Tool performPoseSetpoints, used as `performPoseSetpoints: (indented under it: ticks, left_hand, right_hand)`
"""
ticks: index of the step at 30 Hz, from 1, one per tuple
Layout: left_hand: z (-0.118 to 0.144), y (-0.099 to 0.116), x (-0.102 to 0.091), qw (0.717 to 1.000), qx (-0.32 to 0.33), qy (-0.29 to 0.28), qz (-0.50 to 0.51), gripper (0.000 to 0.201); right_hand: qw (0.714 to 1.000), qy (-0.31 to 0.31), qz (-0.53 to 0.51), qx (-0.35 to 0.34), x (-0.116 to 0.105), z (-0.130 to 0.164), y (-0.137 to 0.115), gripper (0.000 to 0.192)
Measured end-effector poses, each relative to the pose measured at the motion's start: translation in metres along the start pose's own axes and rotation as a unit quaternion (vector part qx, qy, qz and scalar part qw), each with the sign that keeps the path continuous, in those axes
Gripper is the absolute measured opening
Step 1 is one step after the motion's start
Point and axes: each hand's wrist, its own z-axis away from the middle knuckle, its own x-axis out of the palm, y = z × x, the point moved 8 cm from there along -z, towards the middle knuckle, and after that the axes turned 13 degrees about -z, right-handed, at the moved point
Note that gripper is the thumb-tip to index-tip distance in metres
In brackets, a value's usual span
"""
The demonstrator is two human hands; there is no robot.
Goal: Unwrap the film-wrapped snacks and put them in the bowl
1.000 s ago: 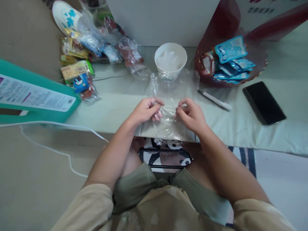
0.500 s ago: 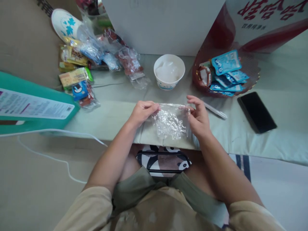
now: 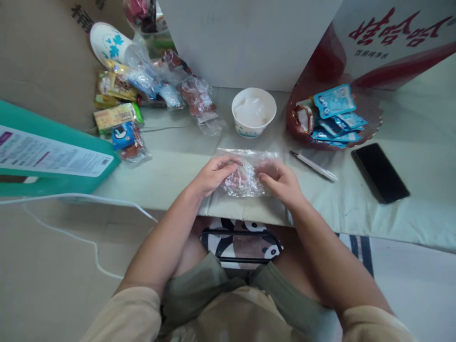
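A clear, crinkled plastic bag (image 3: pixel 245 183) lies near the table's front edge, between my two hands. My left hand (image 3: pixel 215 173) curls over the bag's left side, thumb and fingers closed on the film. At the right side, my right hand (image 3: pixel 280 179) has its fingers bent over the bag, with the fingertips blurred and partly hidden. Just beyond the bag stands a white paper cup (image 3: pixel 253 114) with some whitish, translucent material inside. To the right of my right hand is a white pen (image 3: pixel 313 165).
A red-brown scalloped bowl (image 3: pixel 372 121) holds blue sachets (image 3: pixel 335 101). A black phone (image 3: pixel 381 172) lies at the right. Wrapped snacks (image 3: pixel 123 116) and a tipped paper cup (image 3: pixel 109 43) are at the back left. A green container (image 3: pixel 53 152) and white cable (image 3: pixel 96 195) occupy the left; boxes (image 3: pixel 249 42) stand behind.
My right hand has come down from the bag's raised upper corner and moved inward. The bag now lies flatter, and the pen is more exposed. The view has shifted slightly.
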Motion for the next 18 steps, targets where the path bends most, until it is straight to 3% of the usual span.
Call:
performPoseSetpoints:
  ticks: [2,7,11,13,15,16,18]
  left_hand:
    - [0.003,0.003,-0.003,1.0,0.013,0.008,-0.007,0.033]
    - [0.006,0.017,-0.008,0.997,0.064,-0.023,0.031,0.029]
    - [0.0,0.028,-0.014,0.992,0.117,-0.021,-0.031,0.052]
    - [-0.004,0.026,-0.02,0.988,0.12,0.018,-0.097,0.039]
    - [-0.008,0.023,-0.027,0.974,0.128,0.083,-0.168,0.016]
    - [-0.007,0.023,-0.034,0.962,0.14,0.135,-0.193,0.019]
    - [0.003,0.028,-0.049,0.918,0.178,0.282,-0.213,0.024]
  right_hand:
    - [0.999,-0.024,0.013,0.022,0.005,0.002,0.002,0.03]
    - [0.996,-0.014,-0.089,0.024,-0.001,0.005,-0.005,0.025]
    - [0.996,-0.023,-0.082,0.035,-0.009,0.003,-0.005,0.034]
    - [0.999,-0.013,-0.035,0.032,-0.013,0.002,-0.005,0.044]
    - [1.0,0.017,0.012,0.021,-0.016,0.002,-0.008,0.037]
    - [0.999,0.039,0.023,0.014,-0.017,0.002,-0.01,0.031]
    - [0.996,0.09,0.025,-0.007,-0.019,0.005,-0.016,0.041]
